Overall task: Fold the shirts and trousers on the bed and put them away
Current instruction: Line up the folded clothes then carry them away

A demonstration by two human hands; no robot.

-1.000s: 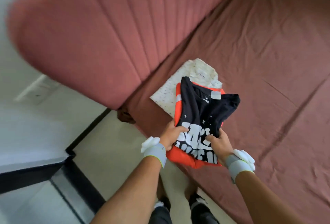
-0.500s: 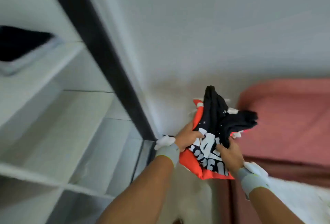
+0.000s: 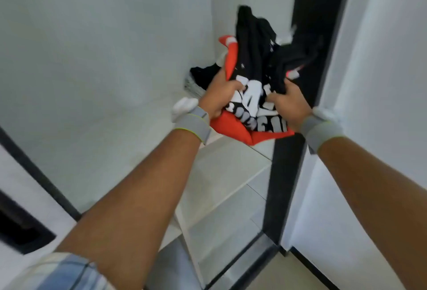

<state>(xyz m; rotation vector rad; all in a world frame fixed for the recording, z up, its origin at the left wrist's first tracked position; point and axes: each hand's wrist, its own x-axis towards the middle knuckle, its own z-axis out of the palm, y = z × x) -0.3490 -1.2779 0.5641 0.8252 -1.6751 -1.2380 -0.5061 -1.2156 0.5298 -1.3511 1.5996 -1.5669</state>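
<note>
While both hands, left and right, grip the clothes stack at the wardrobe shelf, putting-away is underway; next, lay it flat inside.

the only writing is on the black shirt: big white block letters printed on its front, at 6 o'clock of the bundle. the cloth is crumpled and the hands cover part of the print, so no whole word can be read; the lower line shows only broken shapes, maybe "o", "e" and "i". no other label or number is readable.
</note>
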